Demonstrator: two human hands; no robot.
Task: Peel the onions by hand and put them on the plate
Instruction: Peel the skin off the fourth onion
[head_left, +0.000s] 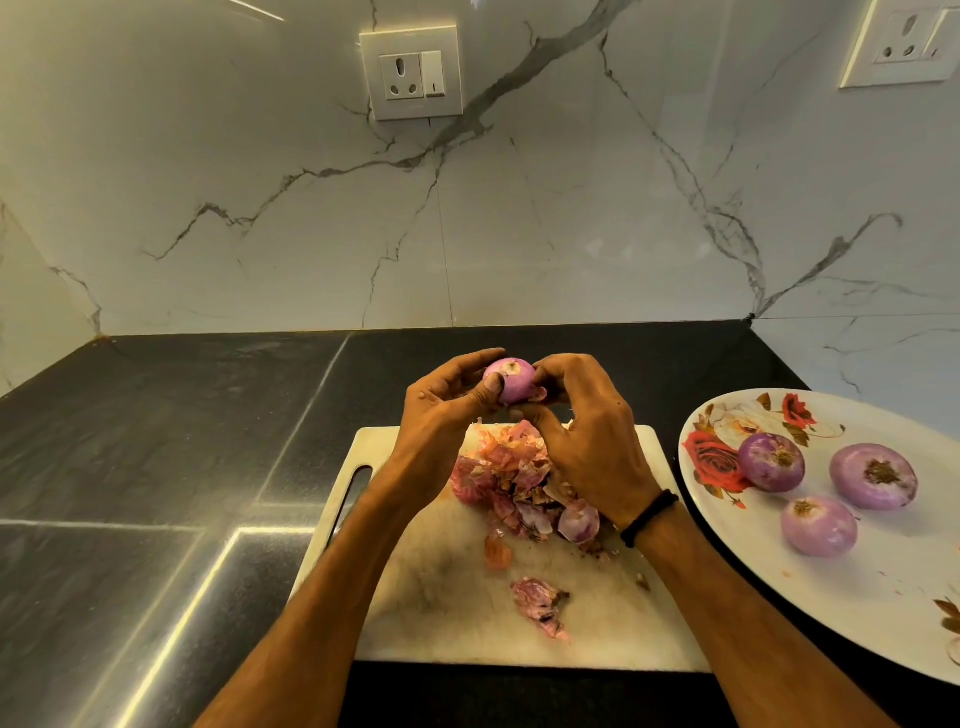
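A small purple onion (511, 379) is held in the air above the far edge of the white cutting board (447, 597). My left hand (447, 410) grips it from the left, thumb pressed on its front. My right hand (582, 426) holds it from the right, fingers curled at its side where a bit of skin sticks out. Three peeled onions (771, 462) (872, 475) (818, 526) lie on the white flowered plate (857, 613) at the right.
A heap of pink onion skins (519, 483) covers the middle of the board, with loose pieces (540, 605) nearer me. The board lies on a dark stone counter (156, 467). A marble wall (519, 208) with sockets stands behind.
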